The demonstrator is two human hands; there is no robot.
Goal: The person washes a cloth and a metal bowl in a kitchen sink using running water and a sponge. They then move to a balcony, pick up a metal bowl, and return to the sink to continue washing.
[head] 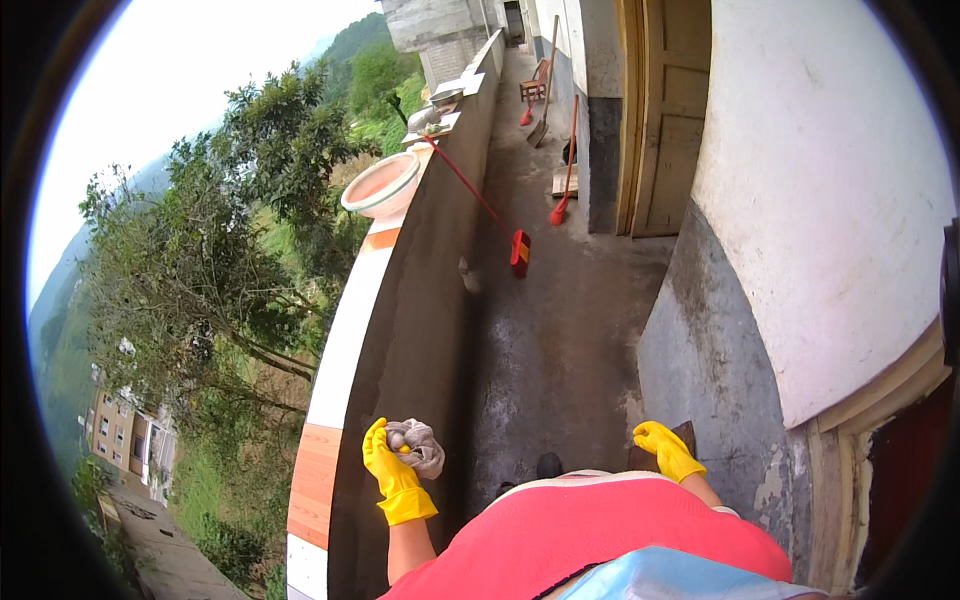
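Note:
My left hand (395, 472), in a yellow rubber glove, holds a crumpled grey cloth (420, 450). It is beside the inner face of a low parapet wall (405, 360). The top of that wall carries white and orange-brown tiles (315, 465). On the other side, my right hand (670, 451) wears a matching yellow glove. Its fingers are curled in, and nothing shows in them. A dark brown object (684, 435) is partly hidden behind this hand, near the grey-painted wall base (705, 360).
On the parapet stand a pale plastic basin (382, 187) and a metal basin (447, 96). A red broom (520, 253) leans on it. Another red broom (559, 210), a shovel (538, 133) and a wooden chair (534, 86) stand along the concrete walkway (570, 322). A wooden door (671, 127) is at right.

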